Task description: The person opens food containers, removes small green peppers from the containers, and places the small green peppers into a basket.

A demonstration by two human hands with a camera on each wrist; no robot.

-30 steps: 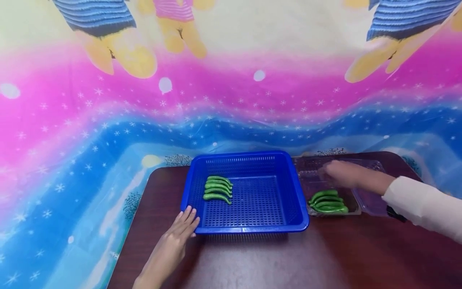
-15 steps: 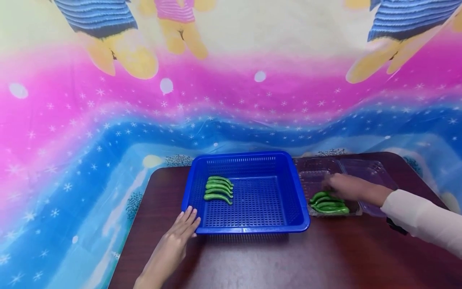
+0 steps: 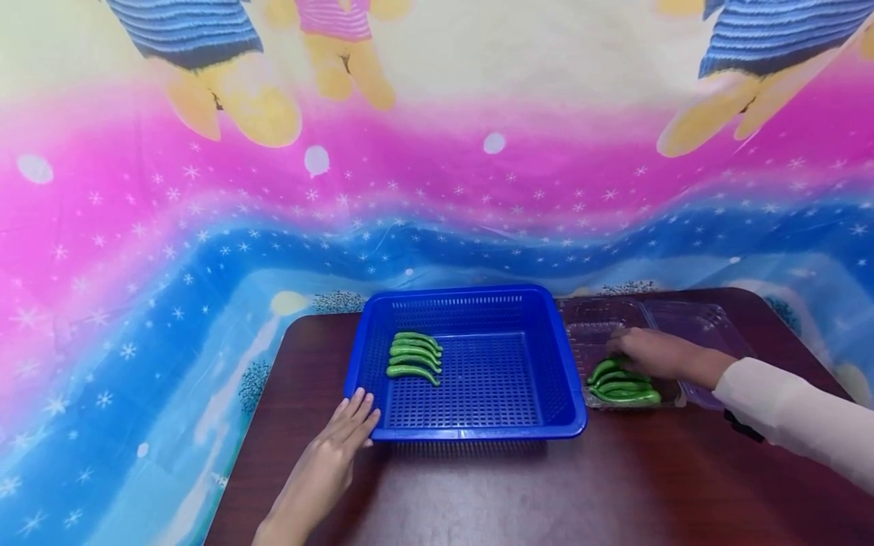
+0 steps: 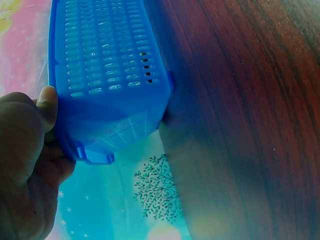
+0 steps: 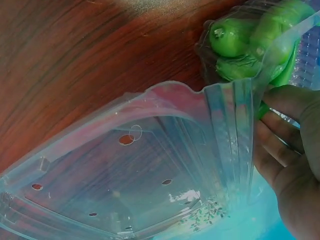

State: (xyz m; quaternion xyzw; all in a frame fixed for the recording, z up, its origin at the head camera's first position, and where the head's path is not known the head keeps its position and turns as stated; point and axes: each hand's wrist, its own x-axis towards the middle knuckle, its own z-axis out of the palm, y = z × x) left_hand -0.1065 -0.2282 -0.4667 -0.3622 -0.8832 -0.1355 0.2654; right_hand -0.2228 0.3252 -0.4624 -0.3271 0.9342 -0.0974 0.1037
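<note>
My left hand (image 3: 333, 440) holds the near left corner of a blue plastic basket (image 3: 471, 434), fingers over the rim. In the left wrist view the thumb (image 4: 47, 102) lies against the basket's outer edge. Inside the basket, several long curved green vegetables (image 3: 413, 361) lie in a row at the left. My right hand (image 3: 649, 353) reaches into a clear plastic box (image 3: 597, 311), where more green vegetables (image 3: 624, 393) lie at the near end. Between its thumb and fingers, the right wrist view shows the end of one green vegetable (image 5: 262, 109); the fingers partly hide it.
The clear box's lid (image 3: 696, 326) lies folded open to the right, beneath the right forearm. Both containers stand side by side on a dark brown table (image 3: 478, 493). A printed cloth (image 3: 437, 189) hangs behind and beside the table.
My right hand has come down and slightly toward me onto the green vegetables in the clear box. The left hand and the row in the basket stay where they were.
</note>
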